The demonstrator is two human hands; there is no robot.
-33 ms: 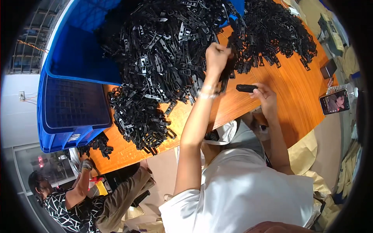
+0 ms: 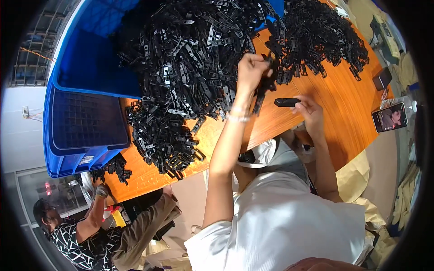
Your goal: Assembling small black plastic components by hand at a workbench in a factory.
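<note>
My left hand (image 2: 252, 76), with a pale bracelet at its wrist, is over the gap between two heaps of black parts. Its fingers are closed in a pinch on a small black plastic part (image 2: 270, 59), partly lost against the dark pieces behind it. My right hand (image 2: 310, 115) pinches the end of a longer, narrow black plastic piece (image 2: 285, 103), which lies level above the bare wood. The large heap of black plastic parts (image 2: 190, 58) spreads out left of my left hand. A second heap of black parts (image 2: 321, 40) lies beyond it to the right.
Blue crates (image 2: 86, 122) stand at the left of the wooden table (image 2: 337, 108). A phone (image 2: 389, 118) with a lit screen and a small dark box (image 2: 382, 80) are at the right. Another person (image 2: 86, 230) sits at the lower left, one hand at the table edge.
My left hand has shifted slightly, its fingertips now showing more plainly against the black parts. My right hand keeps the narrow piece in almost the same place.
</note>
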